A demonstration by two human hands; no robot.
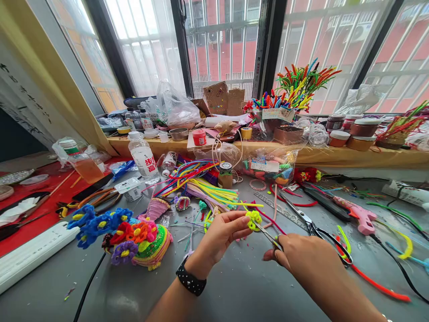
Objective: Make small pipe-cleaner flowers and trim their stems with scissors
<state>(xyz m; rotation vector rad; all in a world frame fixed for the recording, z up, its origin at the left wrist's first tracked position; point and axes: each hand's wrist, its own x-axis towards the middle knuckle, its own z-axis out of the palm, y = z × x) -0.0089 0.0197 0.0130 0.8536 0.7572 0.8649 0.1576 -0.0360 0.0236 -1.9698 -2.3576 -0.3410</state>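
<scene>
Between the thumb and fingers of my left hand is a small yellow pipe-cleaner flower. A black dotted band circles that wrist. My right hand is closed round the handles of small scissors, whose blades point at the flower and seem to touch it. Close behind lies a bundle of yellow, white and purple pipe cleaners. To the left stands a colourful pipe-cleaner basket with blue, red, orange and purple flowers on it.
Large scissors, a metal ruler and a pink glue gun lie to the right. A water bottle and a white cup stand at the back left. A white power strip is at the left edge. Jars and pipe cleaners crowd the sill.
</scene>
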